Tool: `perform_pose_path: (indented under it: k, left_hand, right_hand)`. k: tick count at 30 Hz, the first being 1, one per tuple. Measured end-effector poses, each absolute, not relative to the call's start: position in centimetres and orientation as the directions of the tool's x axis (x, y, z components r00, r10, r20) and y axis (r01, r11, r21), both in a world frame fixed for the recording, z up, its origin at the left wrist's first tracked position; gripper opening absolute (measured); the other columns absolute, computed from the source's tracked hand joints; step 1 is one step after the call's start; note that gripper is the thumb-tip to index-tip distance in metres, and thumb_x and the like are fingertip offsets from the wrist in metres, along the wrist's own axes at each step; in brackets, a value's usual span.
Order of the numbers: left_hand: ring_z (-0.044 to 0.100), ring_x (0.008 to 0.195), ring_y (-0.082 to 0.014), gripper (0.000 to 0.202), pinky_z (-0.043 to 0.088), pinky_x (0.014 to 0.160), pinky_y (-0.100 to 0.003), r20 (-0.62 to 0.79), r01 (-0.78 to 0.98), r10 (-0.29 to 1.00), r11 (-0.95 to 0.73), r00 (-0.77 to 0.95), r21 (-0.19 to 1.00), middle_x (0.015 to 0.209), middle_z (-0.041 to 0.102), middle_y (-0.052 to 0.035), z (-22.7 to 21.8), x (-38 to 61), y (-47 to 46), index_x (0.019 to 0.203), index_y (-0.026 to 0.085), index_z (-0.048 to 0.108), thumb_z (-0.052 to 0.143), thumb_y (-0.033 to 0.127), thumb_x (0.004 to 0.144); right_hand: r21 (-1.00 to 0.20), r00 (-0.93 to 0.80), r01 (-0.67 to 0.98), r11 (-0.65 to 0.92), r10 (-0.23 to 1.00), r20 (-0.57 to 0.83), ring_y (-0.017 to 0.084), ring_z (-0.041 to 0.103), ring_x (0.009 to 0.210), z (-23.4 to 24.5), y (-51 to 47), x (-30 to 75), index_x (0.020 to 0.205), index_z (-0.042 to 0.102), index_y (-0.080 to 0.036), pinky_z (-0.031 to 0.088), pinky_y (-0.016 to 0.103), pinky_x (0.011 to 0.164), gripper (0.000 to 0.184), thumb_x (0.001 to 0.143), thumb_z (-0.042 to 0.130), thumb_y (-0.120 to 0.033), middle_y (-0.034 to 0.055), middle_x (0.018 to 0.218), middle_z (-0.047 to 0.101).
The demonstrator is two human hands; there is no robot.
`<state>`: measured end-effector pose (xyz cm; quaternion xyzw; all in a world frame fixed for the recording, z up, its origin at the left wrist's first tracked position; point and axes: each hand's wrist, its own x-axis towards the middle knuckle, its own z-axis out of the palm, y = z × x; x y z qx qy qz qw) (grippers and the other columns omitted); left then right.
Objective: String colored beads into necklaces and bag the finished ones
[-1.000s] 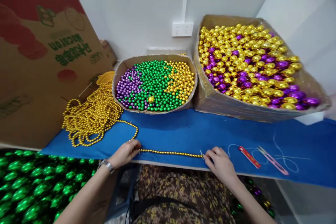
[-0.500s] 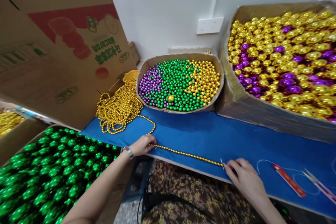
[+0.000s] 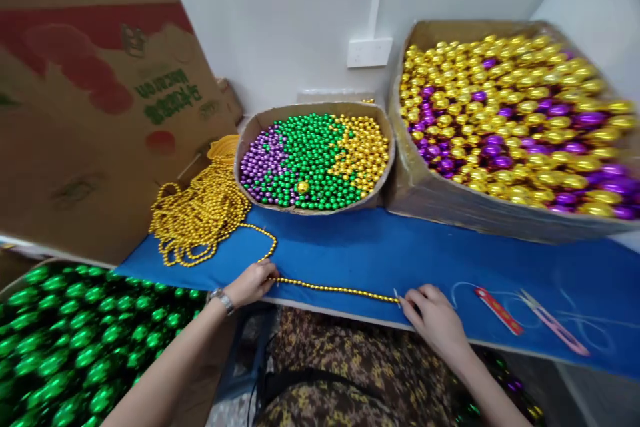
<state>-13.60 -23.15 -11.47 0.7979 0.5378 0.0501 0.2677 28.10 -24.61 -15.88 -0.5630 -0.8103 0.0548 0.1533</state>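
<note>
A gold bead string [image 3: 327, 287] lies stretched along the front of the blue tabletop between my two hands. My left hand [image 3: 254, 282], closed, pinches it at the left; from there the string curves back to a heap of gold bead strings [image 3: 200, 210]. My right hand [image 3: 434, 313] is closed on the string's right end, thumb and finger together, where a thin whitish piece sticks up. To the right of that hand lie a clear thread [image 3: 463, 285], a red strip-like tool [image 3: 499, 311] and pink-handled scissors [image 3: 555, 325].
Behind the string stands a cut-down carton [image 3: 313, 212] of purple, green and gold beads. A larger carton [image 3: 465, 203] of gold and purple beads is at right. Big green beads [image 3: 90, 340] fill a box at left, below a tall cardboard box [image 3: 90, 167].
The view has swung right, so everything sits further left and more of the scissors and thread shows. Both hands keep their hold on the bead string.
</note>
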Motion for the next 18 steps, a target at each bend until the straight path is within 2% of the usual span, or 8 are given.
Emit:
perform_pose_path:
  k: [4, 11, 18]
  left_hand:
    - [0.058, 0.078, -0.0180, 0.014, 0.044, 0.071, -0.027, -0.197, 0.819, 0.884, -0.282, 0.424, 0.499, 0.083, 0.061, -0.0046, -11.89, -14.04, -22.89, 0.084, 0.020, 0.057, 0.043, 0.016, 0.082]
    - [0.058, 0.078, -0.0183, 0.016, 0.044, 0.072, -0.028, -0.184, 0.814, 0.886, -0.286, 0.426, 0.505, 0.082, 0.062, -0.0047, -12.09, -14.10, -22.77, 0.084, 0.020, 0.058, 0.043, 0.024, 0.086]
    - [0.057, 0.079, -0.0177, 0.016, 0.044, 0.073, -0.028, -0.188, 0.829, 0.883, -0.303, 0.430, 0.470, 0.083, 0.060, -0.0053, -12.22, -13.94, -22.82, 0.085, 0.019, 0.056, 0.041, 0.018, 0.084]
  right_hand:
    - [-0.240, -0.277, 0.921, 0.307, 0.949, 0.153, 0.016, 0.055, 0.074, -15.66, -24.80, 27.87, 0.070, 0.061, -0.023, 0.040, 0.028, 0.073, 0.031, 0.090, 0.040, -0.035, 0.0032, 0.075, 0.054]
    - [-0.248, -0.256, 0.927, 0.283, 0.957, 0.138, 0.016, 0.055, 0.074, -15.63, -24.76, 27.83, 0.071, 0.061, -0.021, 0.039, 0.029, 0.077, 0.028, 0.089, 0.042, -0.031, 0.0032, 0.075, 0.054]
    - [-0.239, -0.259, 0.929, 0.284, 0.957, 0.129, 0.016, 0.056, 0.074, -15.70, -24.66, 27.87, 0.070, 0.061, -0.021, 0.040, 0.028, 0.075, 0.027, 0.089, 0.043, -0.029, 0.0035, 0.075, 0.055]
